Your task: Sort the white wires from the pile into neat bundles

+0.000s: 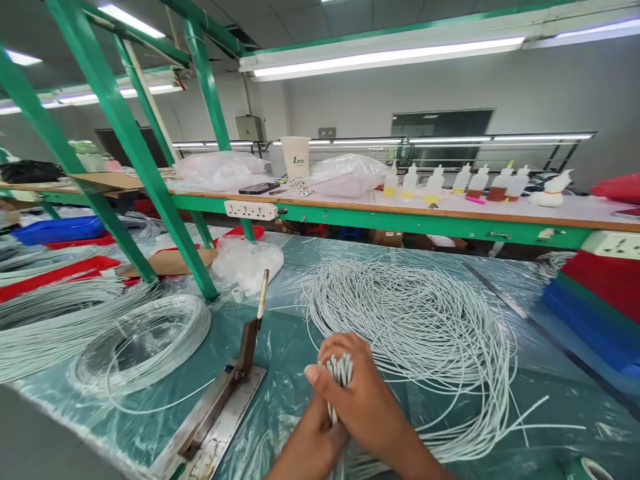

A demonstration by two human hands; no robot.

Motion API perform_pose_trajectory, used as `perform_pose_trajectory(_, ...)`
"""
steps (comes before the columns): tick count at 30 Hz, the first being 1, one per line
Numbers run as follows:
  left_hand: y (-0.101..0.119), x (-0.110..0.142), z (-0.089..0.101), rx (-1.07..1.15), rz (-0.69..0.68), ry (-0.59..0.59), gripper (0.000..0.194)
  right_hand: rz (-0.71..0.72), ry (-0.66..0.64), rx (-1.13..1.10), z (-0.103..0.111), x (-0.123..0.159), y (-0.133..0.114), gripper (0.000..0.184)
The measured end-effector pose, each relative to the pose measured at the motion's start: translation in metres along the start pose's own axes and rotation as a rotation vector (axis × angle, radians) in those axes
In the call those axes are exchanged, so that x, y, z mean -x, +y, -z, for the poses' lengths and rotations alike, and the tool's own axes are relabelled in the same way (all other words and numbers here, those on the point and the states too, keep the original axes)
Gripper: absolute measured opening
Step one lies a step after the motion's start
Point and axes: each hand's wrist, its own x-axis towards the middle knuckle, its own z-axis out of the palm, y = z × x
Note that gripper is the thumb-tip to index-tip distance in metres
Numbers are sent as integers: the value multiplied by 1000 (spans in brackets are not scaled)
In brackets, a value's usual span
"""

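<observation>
My right hand [360, 400] is closed round a bundle of white wire ends [340, 369] that stick up between its fingers. Beneath it, my left hand [313, 447] is wrapped round the lower part of the same bundle. Both hands hover over the green table near its front edge. A large loose pile of white wires [415, 320] lies just behind and to the right of my hands. A metal lever cutter [225, 393] with its handle raised stands to the left of my hands.
Coils of white wire [140, 340] lie at the left. Green frame posts [170, 207] rise from the table. A raised shelf [400, 213] holds a cup, plastic bags, a phone and several small bottles. Red and blue trays [600, 300] sit at the right.
</observation>
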Motion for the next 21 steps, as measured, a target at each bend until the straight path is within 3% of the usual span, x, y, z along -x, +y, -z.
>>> perform_pose_trajectory(1, 1, -4, -2, 7, -25, 1, 18, 6, 12, -41, 8, 0, 4, 25)
perform_pose_trajectory(4, 14, -22, -9, 30, -90, -56, 27, -57, -17, -288, 25, 4, 26, 72)
perform_pose_trajectory(6, 28, -36, -18, 158, -150, -104, 27, -84, -180, -460, 29, 8, 43, 82)
perform_pose_trajectory(10, 52, -62, -34, 339, -172, -287, 25, -202, -645, -723, 30, 14, 67, 76)
perform_pose_trajectory(13, 64, -75, -34, 337, -201, -378, 22, -346, -815, -839, 39, 19, 76, 88)
perform_pose_trajectory(16, 75, -83, -23, 424, -210, -319, 18, -484, -803, -820, 51, 30, 82, 85)
perform_pose_trajectory(21, 84, -91, -8, 709, -164, -180, 31, -604, -512, -727, 56, 56, 90, 83)
